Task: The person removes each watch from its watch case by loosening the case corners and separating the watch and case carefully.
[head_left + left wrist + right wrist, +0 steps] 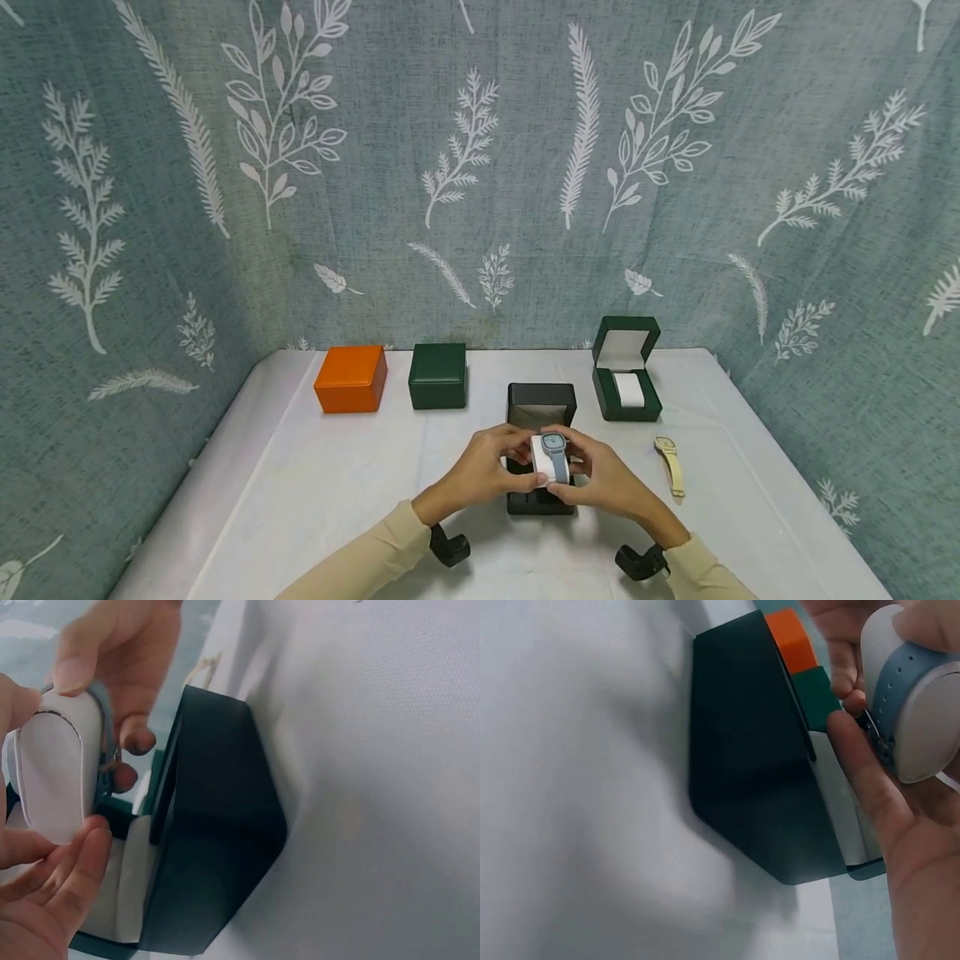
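A watch with a blue strap [555, 454] is wrapped around a white cushion [537, 458], its square-looking dial facing up. My left hand [487, 468] pinches the cushion from the left, thumb and fingers at its white end [52, 776]. From the other side my right hand [609, 477] grips the same cushion, with a finger near the clasp of the blue strap [901, 684]. Both hands hold it over an open black box [540, 394], whose lid stands up behind them. The hands hide much of the box's inside.
An open green box [628, 327] with a white cushion [628, 390] stands at the back right. In front of it lies a gold-coloured watch [671, 468]. A closed orange box [350, 379] and a closed green box [438, 377] stand at the back left, on white cloth [300, 500].
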